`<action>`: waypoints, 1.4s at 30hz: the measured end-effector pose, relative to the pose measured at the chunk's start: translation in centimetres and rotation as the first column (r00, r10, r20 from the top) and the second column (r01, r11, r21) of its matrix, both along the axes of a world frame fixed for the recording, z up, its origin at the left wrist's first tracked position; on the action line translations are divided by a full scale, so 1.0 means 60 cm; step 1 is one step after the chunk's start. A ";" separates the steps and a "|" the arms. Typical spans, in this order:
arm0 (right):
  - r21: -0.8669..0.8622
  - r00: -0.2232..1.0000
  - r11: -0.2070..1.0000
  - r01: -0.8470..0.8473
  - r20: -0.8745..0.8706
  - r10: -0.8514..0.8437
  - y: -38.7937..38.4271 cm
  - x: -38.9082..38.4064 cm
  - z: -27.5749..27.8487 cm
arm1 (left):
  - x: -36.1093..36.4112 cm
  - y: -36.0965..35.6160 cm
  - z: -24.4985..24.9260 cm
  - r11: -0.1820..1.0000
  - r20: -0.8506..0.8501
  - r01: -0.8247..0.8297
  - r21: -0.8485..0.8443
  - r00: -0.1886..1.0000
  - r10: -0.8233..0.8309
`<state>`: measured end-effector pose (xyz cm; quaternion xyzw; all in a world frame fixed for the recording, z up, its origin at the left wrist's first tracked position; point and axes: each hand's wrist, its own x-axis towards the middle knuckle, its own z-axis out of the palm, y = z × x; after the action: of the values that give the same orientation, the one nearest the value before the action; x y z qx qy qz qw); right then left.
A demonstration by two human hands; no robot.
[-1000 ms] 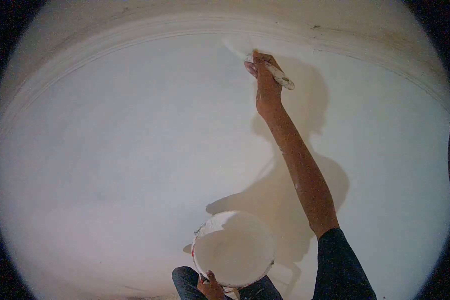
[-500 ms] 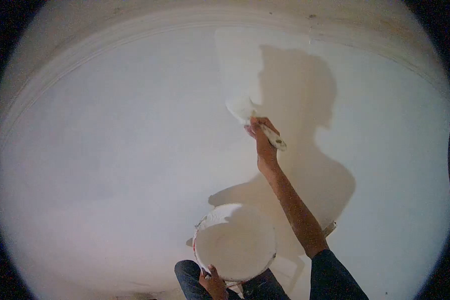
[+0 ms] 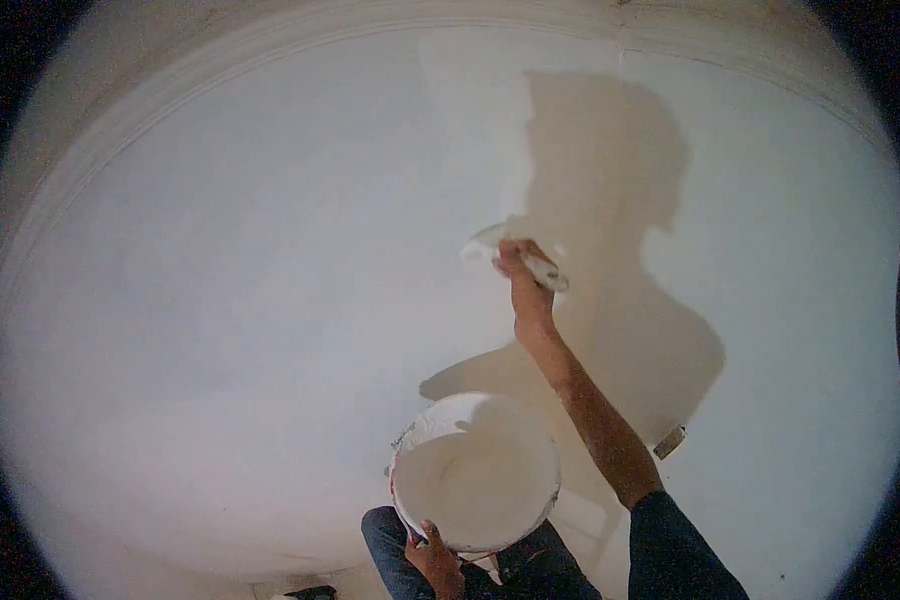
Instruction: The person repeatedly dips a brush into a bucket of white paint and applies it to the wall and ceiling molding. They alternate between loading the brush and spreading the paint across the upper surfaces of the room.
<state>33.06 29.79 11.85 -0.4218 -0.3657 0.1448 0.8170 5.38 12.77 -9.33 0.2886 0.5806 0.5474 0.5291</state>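
**Head view: holdings at this moment**

1. Right hand [image 3: 522, 285]: raised at arm's length, just right of frame centre. Your fingers were closed round the handle of the brush [image 3: 546, 272], and its bristles lay flat against the wall [image 3: 220, 300], pointing toward 10 o'clock from your knuckles.
2. Left hand [image 3: 432, 562]: at 6 o'clock, low in frame. It gripped the near rim of the bucket [image 3: 398, 480] from below, thumb over the edge.
3. Bucket: round, white-smeared and held level between your body and the wall, directly at 6 o'clock from the brush. The white paint [image 3: 475, 485] in it stood well up the sides.
4. Fresh strip [image 3: 470, 130]: a paler, brighter band that ran from the cornice [image 3: 170, 90] at 12 o'clock straight down to the bristles.
5. Shadow [image 3: 610, 200]: your head and shoulders, cast at 2 o'clock from the brush, just right of the strip.
6. Small object [image 3: 670, 441]: on or near the wall at 4 o'clock. It was too small to identify.
7. Dark sleeve [image 3: 675, 550] and trouser legs [image 3: 390, 550]: along the bottom edge.

**Progress, as judged:** one brush-wide column looked newly coated from the cornice down to mid-wall. The surface from 7 to 11 o'clock read as even and duller, and you could not tell whether it carried an older coat. Below the brush, and under the shadow, no new band showed, so most of the visible wall appeared to remain.
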 end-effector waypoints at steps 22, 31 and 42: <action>0.585 0.976 0.791 -0.179 0.206 0.068 0.010 -0.004 0.392 | -0.008 -0.007 0.036 0.991 0.031 0.126 0.037 0.991 -0.127; 0.540 0.972 0.841 -0.020 0.208 -0.110 0.072 -0.030 0.330 | -0.005 -0.005 0.017 0.996 0.004 0.047 -0.070 0.999 -0.047; 0.597 0.962 0.802 -0.001 0.219 -0.162 0.019 -0.048 0.350 | -0.006 -0.006 0.040 0.998 -0.001 0.057 0.012 0.998 -0.057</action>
<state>30.17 30.91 32.85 -0.1767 -0.4776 -0.0679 0.8580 5.03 12.40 -6.92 0.3084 0.5690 0.5354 0.5427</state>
